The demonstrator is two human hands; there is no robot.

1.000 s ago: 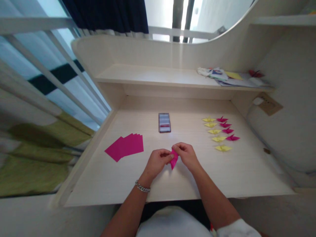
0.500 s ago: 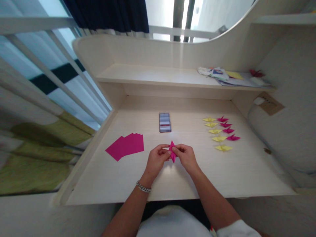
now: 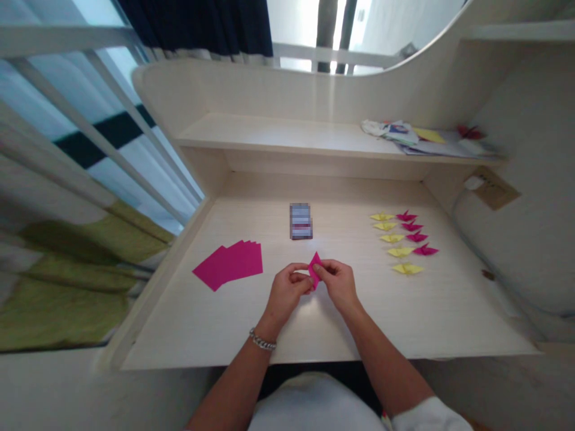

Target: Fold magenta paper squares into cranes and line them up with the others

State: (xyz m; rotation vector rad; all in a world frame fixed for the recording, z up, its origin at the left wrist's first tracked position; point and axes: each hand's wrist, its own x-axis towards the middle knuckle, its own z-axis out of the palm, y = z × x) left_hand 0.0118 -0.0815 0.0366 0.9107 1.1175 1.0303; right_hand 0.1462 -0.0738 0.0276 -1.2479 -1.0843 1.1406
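Observation:
A pink folded origami paper (image 3: 316,261), narrow and diamond-shaped, is held upright just above the desk between both hands. My left hand (image 3: 288,290), with a chain bracelet on its wrist, pinches the paper's left side near its lower end. My right hand (image 3: 336,281) grips the right side between thumb and fingers. Off to the left lies a fan of flat pink paper sheets (image 3: 231,265). On the right, yellow paper cranes (image 3: 401,252) and pink paper cranes (image 3: 417,237) stand in two columns.
A phone with a blurred screen (image 3: 300,221) lies beyond my hands. Papers (image 3: 399,133) sit on the raised shelf (image 3: 278,131) at the back. A cable (image 3: 471,236) runs from a wall socket on the right. White bed rails (image 3: 130,143) border the left.
The left thumb has slid down toward the lower tip of the pink paper, and the paper has tilted slightly. Both hands stay on it.

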